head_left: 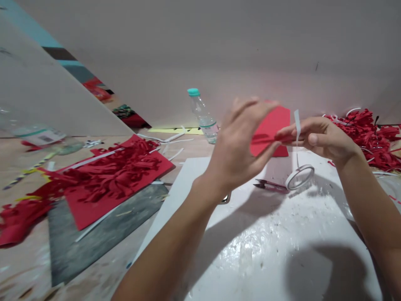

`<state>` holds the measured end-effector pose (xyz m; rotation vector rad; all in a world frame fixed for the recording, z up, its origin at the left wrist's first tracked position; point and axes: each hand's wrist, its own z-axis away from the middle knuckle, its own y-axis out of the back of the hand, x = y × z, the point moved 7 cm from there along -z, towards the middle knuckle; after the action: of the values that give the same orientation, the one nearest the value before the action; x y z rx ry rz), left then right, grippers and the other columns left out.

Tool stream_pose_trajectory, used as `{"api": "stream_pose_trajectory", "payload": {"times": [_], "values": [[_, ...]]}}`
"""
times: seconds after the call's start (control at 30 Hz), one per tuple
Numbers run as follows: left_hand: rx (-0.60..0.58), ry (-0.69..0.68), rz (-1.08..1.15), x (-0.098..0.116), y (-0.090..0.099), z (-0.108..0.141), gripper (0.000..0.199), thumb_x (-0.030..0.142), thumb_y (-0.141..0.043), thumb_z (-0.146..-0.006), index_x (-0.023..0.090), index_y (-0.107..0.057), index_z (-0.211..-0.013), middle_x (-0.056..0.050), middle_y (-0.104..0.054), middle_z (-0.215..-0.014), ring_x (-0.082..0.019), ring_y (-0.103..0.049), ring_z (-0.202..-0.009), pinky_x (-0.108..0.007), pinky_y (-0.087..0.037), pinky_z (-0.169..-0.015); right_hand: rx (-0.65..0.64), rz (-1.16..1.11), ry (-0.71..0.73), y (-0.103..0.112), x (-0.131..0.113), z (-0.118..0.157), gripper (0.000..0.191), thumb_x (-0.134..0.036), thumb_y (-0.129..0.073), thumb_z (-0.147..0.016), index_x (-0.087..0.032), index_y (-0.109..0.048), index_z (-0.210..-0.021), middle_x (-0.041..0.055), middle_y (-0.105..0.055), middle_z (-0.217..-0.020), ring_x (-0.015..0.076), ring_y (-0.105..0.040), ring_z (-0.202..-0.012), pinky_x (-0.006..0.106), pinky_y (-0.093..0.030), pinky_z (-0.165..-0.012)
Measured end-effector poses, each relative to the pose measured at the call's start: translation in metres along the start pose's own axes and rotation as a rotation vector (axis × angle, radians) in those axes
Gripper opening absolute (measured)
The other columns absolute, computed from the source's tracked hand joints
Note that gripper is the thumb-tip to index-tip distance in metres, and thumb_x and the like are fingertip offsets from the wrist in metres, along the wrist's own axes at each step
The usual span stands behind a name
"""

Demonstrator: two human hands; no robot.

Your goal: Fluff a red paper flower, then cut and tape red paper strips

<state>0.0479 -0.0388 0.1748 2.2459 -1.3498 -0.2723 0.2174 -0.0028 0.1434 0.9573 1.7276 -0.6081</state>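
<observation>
A red sheet (pixel 275 125) is held up between my two hands above a white board (pixel 250 251). My left hand (pixel 241 142) curves round the sheet's left side, thumb and fingers at its edges, slightly blurred. At the sheet's right side, the fingertips of my right hand (pixel 326 138) touch its edge. A strip of white tape (pixel 297 125) hangs by my right fingers and runs down to a tape roll (pixel 300 177) standing tilted on the board. Small dark-tipped snips (pixel 271 186) lie just left of the roll.
Left, cut red fringes (pixel 119 175) lie on red sheets over a grey mat (pixel 109 238). A teal-capped bottle (pixel 205 119) stands behind the board. More red fringes (pixel 366 133) are piled at the right. Another bottle (pixel 40 134) is far left.
</observation>
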Motion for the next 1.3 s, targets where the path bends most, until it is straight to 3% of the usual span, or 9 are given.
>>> {"api": "stream_pose_trajectory", "payload": {"times": [0.1,0.2,0.33,0.43,0.63,0.77,0.9,1.17,1.3], "values": [[-0.083,0.016,-0.068,0.009,-0.009,0.001,0.017,0.026,-0.060,-0.094,0.024,-0.066,-0.110,-0.002,-0.075,-0.101,-0.020,-0.067,-0.103,-0.046,-0.037,-0.114,-0.035,0.043,-0.014,-0.009,0.005,-0.002,0.024,-0.041,-0.085,-0.073,-0.028,-0.080,-0.092,0.0027,-0.078,-0.095,0.0191,-0.073,-0.093,0.035,-0.059,-0.086],[-0.070,0.067,-0.076,0.004,-0.012,0.004,0.009,0.024,-0.061,-0.093,0.023,-0.070,-0.095,-0.002,-0.075,-0.087,-0.017,-0.068,-0.083,-0.039,-0.046,-0.100,-0.079,0.026,-0.018,-0.015,0.014,-0.004,0.023,-0.038,-0.084,-0.074,-0.027,-0.080,-0.094,0.0022,-0.078,-0.095,0.0175,-0.073,-0.091,0.032,-0.058,-0.083],[-0.099,0.153,0.089,-0.004,-0.010,0.005,0.011,0.023,-0.065,-0.091,0.021,-0.074,-0.085,-0.004,-0.076,-0.090,-0.015,-0.068,-0.079,-0.028,-0.051,-0.076,-0.072,-0.066,-0.034,-0.019,0.021,-0.006,0.019,-0.038,-0.084,-0.075,-0.029,-0.079,-0.091,0.0007,-0.078,-0.093,0.0154,-0.072,-0.089,0.031,-0.058,-0.082],[-0.101,0.299,0.273,-0.015,-0.008,0.005,0.012,0.028,-0.068,-0.088,0.020,-0.077,-0.084,-0.005,-0.077,-0.088,-0.016,-0.069,-0.078,-0.026,-0.053,-0.071,-0.024,-0.064,-0.064,-0.020,0.021,-0.006,0.020,-0.040,-0.084,-0.074,-0.028,-0.079,-0.088,0.0013,-0.077,-0.096,0.0167,-0.072,-0.089,0.033,-0.059,-0.081],[-0.071,0.622,0.344,-0.045,-0.016,0.012,0.020,0.032,-0.068,-0.086,0.017,-0.080,-0.082,-0.004,-0.077,-0.076,-0.015,-0.066,-0.066,-0.023,-0.047,-0.056,0.206,-0.005,0.059,-0.012,0.008,-0.009,0.015,-0.037,-0.083,-0.076,-0.024,-0.074,-0.075,0.0001,-0.076,-0.090,0.0141,-0.070,-0.085,0.031,-0.057,-0.081],[-0.051,0.711,0.368,-0.050,-0.021,0.015,0.021,0.031,-0.068,-0.085,0.015,-0.079,-0.078,-0.003,-0.075,-0.073,-0.014,-0.064,-0.065,-0.021,-0.044,-0.056,0.278,0.095,0.158,-0.014,0.001,-0.006,0.019,-0.039,-0.081,-0.078,-0.022,-0.072,-0.074,-0.0015,-0.072,-0.077,0.0117,-0.067,-0.075,0.028,-0.055,-0.076],[-0.070,0.762,0.446,-0.050,-0.027,0.019,0.029,0.040,-0.068,-0.085,0.014,-0.077,-0.074,-0.004,-0.073,-0.071,-0.014,-0.062,-0.064,-0.021,-0.042,-0.053,0.225,0.173,0.149,-0.025,0.004,-0.005,0.021,-0.038,-0.078,-0.081,-0.021,-0.070,-0.074,-0.0012,-0.071,-0.072,0.0121,-0.065,-0.070,0.028,-0.054,-0.071],[-0.232,0.841,0.964,-0.053,-0.054,0.031,0.031,0.045,-0.074,-0.080,0.019,-0.079,-0.096,-0.008,-0.077,-0.094,-0.020,-0.070,-0.080,-0.028,-0.053,-0.067,0.277,0.191,0.147,-0.019,0.011,-0.009,0.025,-0.043,-0.075,-0.084,-0.021,-0.067,-0.075,0.0003,-0.074,-0.076,0.0139,-0.069,-0.075,0.029,-0.056,-0.076],[-0.235,0.829,0.872,-0.053,-0.049,0.030,0.029,0.045,-0.071,-0.084,0.018,-0.079,-0.089,-0.006,-0.076,-0.088,-0.018,-0.068,-0.076,-0.026,-0.050,-0.066,0.272,0.211,0.150,-0.020,0.010,-0.009,0.027,-0.044,-0.074,-0.085,-0.021,-0.065,-0.073,-0.0009,-0.072,-0.069,0.0124,-0.067,-0.067,0.027,-0.055,-0.070]]}}
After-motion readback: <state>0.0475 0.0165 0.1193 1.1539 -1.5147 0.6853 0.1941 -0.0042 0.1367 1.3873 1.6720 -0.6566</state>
